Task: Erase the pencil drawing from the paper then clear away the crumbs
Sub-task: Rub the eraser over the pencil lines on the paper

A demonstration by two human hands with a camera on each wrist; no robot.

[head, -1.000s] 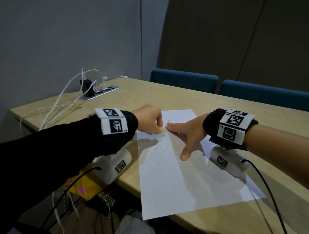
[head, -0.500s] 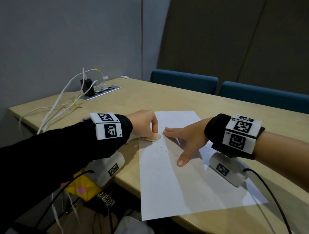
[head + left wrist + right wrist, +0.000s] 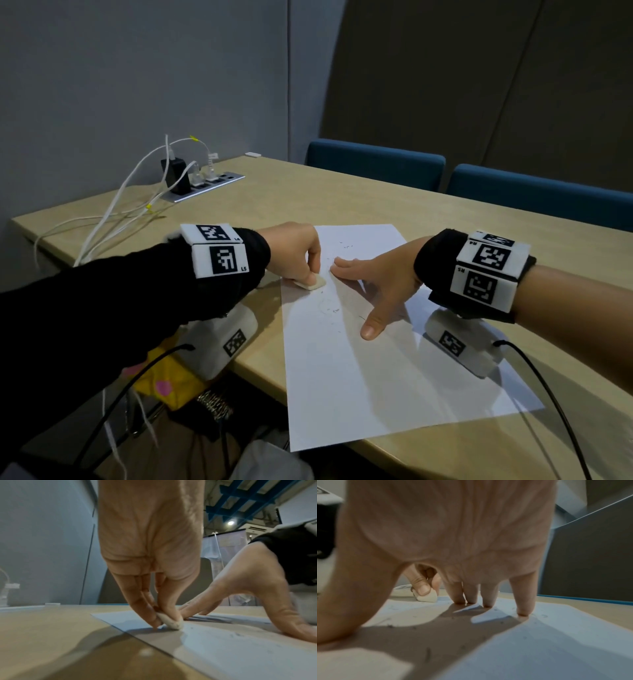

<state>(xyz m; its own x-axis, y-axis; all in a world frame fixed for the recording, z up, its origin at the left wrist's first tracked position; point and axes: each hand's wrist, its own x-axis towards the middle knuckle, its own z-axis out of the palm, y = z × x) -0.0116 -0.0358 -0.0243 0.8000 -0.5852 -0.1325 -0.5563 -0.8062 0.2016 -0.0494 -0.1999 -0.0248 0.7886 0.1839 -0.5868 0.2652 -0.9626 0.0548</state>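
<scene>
A white sheet of paper lies on the wooden table, its near edge hanging past the table's front. My left hand pinches a small white eraser between thumb and fingers and holds it against the paper's left edge; the same eraser shows in both wrist views. My right hand lies flat with spread straight fingers, pressing the paper just right of the eraser. Faint pencil marks and dark crumbs are scattered between and below the hands.
A power strip with a black charger and white cables sits at the table's back left. Two blue chairs stand behind the table. A yellow bag lies below the table's front edge on the left.
My left hand with the eraser has slid down and toward me along the paper's left edge. The right hand has stayed pressed on the sheet.
</scene>
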